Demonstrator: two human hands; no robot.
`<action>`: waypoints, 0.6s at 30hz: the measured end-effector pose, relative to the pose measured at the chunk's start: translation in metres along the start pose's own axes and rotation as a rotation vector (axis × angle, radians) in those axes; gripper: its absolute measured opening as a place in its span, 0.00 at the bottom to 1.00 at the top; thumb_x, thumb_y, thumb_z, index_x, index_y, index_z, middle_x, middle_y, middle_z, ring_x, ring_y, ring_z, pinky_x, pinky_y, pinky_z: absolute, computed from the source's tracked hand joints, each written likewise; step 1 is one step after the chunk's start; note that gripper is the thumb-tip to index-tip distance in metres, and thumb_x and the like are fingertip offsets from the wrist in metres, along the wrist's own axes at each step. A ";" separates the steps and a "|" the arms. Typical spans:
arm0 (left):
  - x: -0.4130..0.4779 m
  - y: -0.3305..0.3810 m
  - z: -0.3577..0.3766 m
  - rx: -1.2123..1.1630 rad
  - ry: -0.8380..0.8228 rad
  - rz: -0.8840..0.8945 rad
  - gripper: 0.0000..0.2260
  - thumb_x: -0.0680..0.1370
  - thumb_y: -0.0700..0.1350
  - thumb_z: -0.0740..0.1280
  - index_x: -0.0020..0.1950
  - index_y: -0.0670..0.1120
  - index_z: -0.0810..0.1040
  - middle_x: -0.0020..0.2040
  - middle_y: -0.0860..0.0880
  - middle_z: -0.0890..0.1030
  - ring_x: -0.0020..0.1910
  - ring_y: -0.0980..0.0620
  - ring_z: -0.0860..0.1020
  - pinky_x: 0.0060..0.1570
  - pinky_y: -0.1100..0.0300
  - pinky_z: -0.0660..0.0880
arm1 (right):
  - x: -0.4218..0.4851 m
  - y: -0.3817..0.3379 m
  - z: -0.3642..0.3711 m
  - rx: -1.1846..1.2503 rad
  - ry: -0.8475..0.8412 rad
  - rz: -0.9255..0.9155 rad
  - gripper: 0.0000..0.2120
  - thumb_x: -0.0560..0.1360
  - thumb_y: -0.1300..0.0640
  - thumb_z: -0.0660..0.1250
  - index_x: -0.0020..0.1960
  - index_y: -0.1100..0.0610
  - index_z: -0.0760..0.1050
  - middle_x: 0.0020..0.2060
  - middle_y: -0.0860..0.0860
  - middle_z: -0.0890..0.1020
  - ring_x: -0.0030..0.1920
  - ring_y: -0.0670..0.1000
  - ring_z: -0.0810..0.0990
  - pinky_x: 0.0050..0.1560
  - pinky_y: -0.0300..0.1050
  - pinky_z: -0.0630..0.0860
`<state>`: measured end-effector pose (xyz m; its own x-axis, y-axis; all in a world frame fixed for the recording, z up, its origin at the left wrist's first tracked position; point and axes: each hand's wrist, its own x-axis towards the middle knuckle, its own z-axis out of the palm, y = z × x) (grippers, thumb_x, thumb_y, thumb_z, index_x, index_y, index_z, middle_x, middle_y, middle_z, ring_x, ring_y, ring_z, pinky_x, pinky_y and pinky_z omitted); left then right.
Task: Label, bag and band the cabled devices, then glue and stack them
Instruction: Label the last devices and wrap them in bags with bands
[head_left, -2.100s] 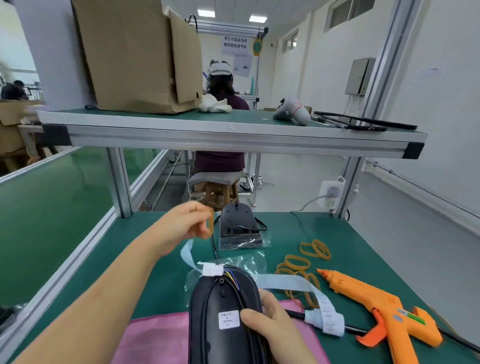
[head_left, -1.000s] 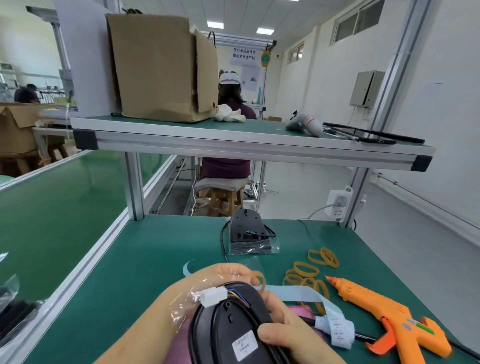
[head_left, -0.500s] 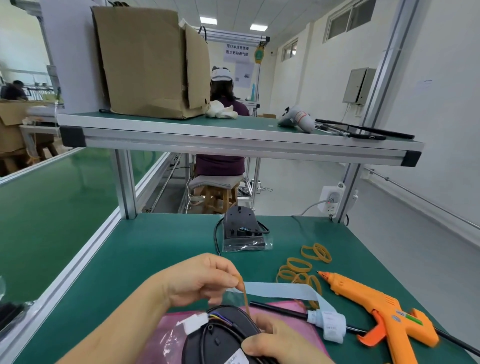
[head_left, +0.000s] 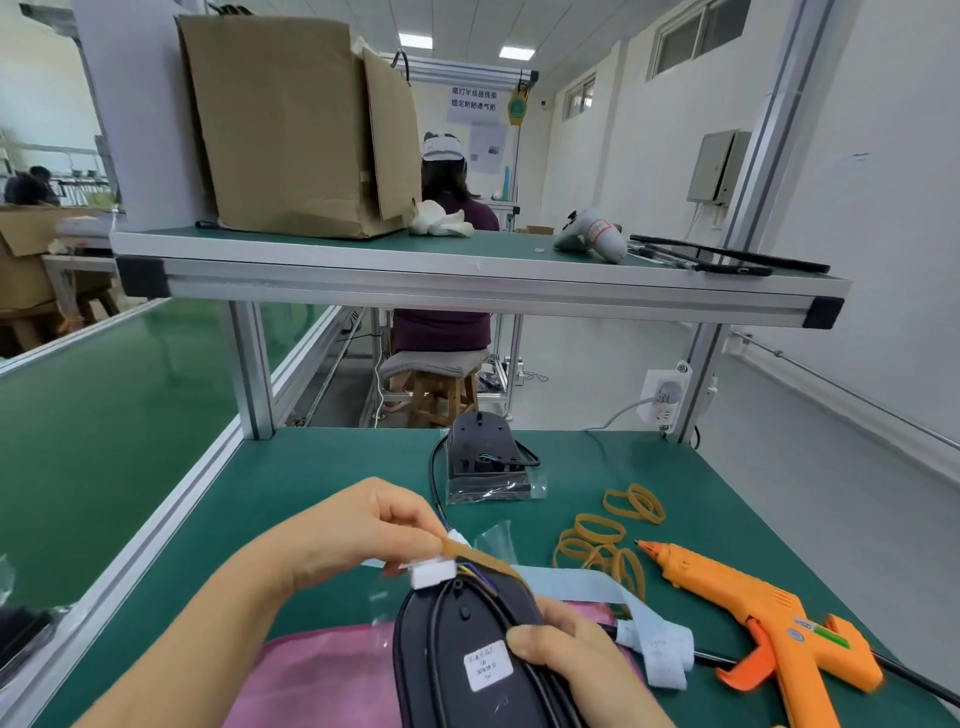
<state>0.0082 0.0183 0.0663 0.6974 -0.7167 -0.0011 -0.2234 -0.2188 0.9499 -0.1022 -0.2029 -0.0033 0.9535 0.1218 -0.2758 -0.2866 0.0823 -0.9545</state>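
Rubber band (head_left: 470, 552) pinched in left hand (head_left: 363, 530) fingers, stretched over bagged device (head_left: 467, 654) at near surface edge; right hand (head_left: 566, 660) clamping shell; bag likely slippery, best gripped by rigid sides.

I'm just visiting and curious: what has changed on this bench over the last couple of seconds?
The left hand brought a rubber band from out over the bench back to the black device and is stretching it over the connector end. The right hand kept gripping the device. The glue gun, loose bands and bagged device stayed put.
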 end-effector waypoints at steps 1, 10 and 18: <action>-0.001 -0.003 -0.001 -0.032 0.027 0.005 0.07 0.66 0.48 0.72 0.39 0.46 0.85 0.31 0.49 0.79 0.30 0.54 0.73 0.32 0.63 0.70 | -0.001 -0.001 0.001 0.031 0.008 -0.016 0.31 0.48 0.54 0.76 0.51 0.60 0.82 0.47 0.60 0.86 0.47 0.57 0.85 0.46 0.48 0.80; -0.013 -0.014 0.007 -0.195 0.283 0.035 0.05 0.67 0.49 0.72 0.35 0.49 0.81 0.24 0.54 0.68 0.24 0.55 0.66 0.33 0.60 0.71 | 0.000 -0.014 -0.001 0.024 0.121 -0.108 0.25 0.55 0.60 0.74 0.53 0.61 0.80 0.40 0.58 0.86 0.37 0.55 0.85 0.33 0.43 0.79; -0.010 -0.023 0.043 0.419 0.725 0.361 0.06 0.79 0.48 0.65 0.42 0.55 0.75 0.30 0.49 0.72 0.28 0.52 0.69 0.31 0.56 0.75 | 0.005 -0.012 0.005 -0.055 0.152 -0.043 0.27 0.56 0.58 0.73 0.54 0.63 0.77 0.41 0.58 0.85 0.38 0.53 0.84 0.36 0.41 0.78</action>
<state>-0.0232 0.0018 0.0308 0.7626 -0.2274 0.6055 -0.6414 -0.3867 0.6626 -0.0943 -0.1983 0.0070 0.9692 -0.0316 -0.2442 -0.2433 0.0298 -0.9695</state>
